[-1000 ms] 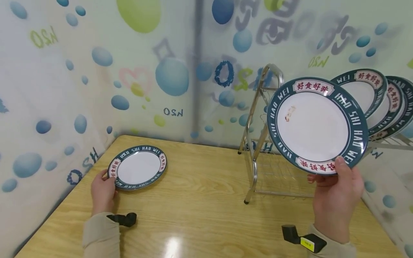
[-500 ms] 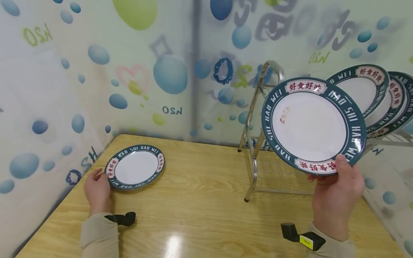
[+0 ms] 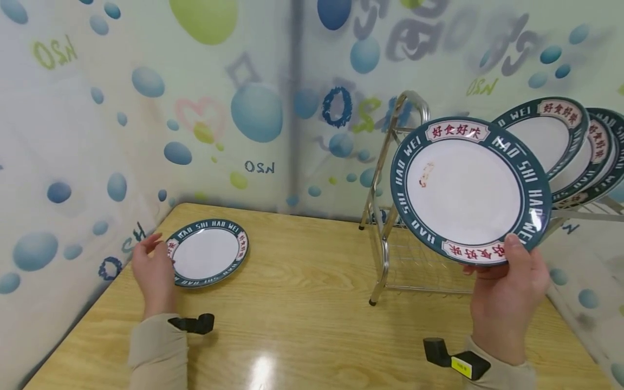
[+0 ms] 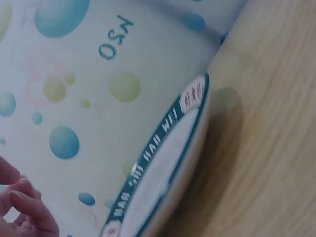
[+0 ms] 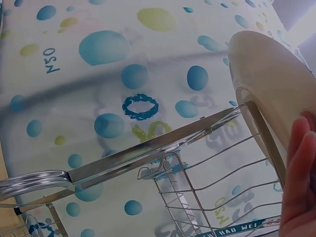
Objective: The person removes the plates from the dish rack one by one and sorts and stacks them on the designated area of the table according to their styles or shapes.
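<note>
My right hand (image 3: 509,295) grips a round plate (image 3: 468,189) by its lower edge, thumb on the rim. The plate is tilted up in front of the rack, its white face marked by a small brown-orange stain. In the right wrist view its pale underside (image 5: 271,74) shows beyond the fingers. Another plate (image 3: 209,253), with the same dark green lettered rim, lies on the table at the back left. Beside its left edge my left hand (image 3: 155,271) hovers with loosely bent fingers; the left wrist view has these fingers (image 4: 29,207) apart from the plate (image 4: 158,173).
A metal wire rack (image 3: 385,260) stands at the right, partly hidden by the held plate. Several matching plates (image 3: 541,141) stand in its upper tier. The wooden table (image 3: 302,303) meets patterned walls (image 3: 263,179) at the back and left.
My left hand has let go of the table plate's left rim and lifted slightly. The plate in my right hand has shifted a little to the left.
</note>
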A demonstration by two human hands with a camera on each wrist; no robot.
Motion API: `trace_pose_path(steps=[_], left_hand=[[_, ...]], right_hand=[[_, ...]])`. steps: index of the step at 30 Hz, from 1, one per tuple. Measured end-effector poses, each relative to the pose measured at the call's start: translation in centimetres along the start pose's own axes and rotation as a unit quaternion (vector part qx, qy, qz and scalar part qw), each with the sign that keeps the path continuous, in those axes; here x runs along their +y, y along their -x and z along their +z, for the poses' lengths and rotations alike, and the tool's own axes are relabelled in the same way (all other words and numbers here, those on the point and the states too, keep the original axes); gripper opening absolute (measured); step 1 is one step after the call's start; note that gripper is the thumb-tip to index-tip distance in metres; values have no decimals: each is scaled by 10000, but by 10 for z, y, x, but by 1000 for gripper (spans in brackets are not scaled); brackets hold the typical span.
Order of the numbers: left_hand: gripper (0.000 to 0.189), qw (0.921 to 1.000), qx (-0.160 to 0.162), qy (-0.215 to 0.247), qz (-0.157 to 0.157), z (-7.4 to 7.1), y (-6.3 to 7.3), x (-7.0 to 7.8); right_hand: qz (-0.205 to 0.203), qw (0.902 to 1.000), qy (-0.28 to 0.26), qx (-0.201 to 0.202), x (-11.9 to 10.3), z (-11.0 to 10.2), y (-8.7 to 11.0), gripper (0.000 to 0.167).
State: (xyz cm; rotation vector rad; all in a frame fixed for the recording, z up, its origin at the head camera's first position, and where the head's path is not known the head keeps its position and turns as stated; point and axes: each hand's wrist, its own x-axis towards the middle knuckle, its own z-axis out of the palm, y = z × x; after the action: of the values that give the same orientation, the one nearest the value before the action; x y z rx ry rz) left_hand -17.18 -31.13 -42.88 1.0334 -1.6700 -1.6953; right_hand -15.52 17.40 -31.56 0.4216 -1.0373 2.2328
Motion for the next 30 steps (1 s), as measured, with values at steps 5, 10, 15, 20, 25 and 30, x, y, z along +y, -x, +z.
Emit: trace_pose_path(steps=[5, 10, 15, 20, 25, 30], left_hand=[[30, 9986, -426, 52, 313, 12, 22, 22], [31, 9956, -792, -18, 507, 19, 37, 32], [36, 9874, -1365, -153, 791, 22, 51, 42], [40, 9734, -1861, -476, 1252, 27, 65, 51], [40, 9581, -2098, -927, 1717, 31, 75, 53], [40, 9490, -2225, -1021, 1988, 35, 83, 54]], right_hand=[[-65, 10000, 24, 15, -1, 3, -1, 38], [141, 9996, -185, 161, 0, 5, 3, 39], [21, 9997, 227, 26, 1, 6, 6, 36], [17, 10000, 56, -34, 3, 11, 6, 36], [78, 9998, 25, -155, 5, 15, 8, 34], [11, 9996, 215, -191, 7, 17, 8, 34]])
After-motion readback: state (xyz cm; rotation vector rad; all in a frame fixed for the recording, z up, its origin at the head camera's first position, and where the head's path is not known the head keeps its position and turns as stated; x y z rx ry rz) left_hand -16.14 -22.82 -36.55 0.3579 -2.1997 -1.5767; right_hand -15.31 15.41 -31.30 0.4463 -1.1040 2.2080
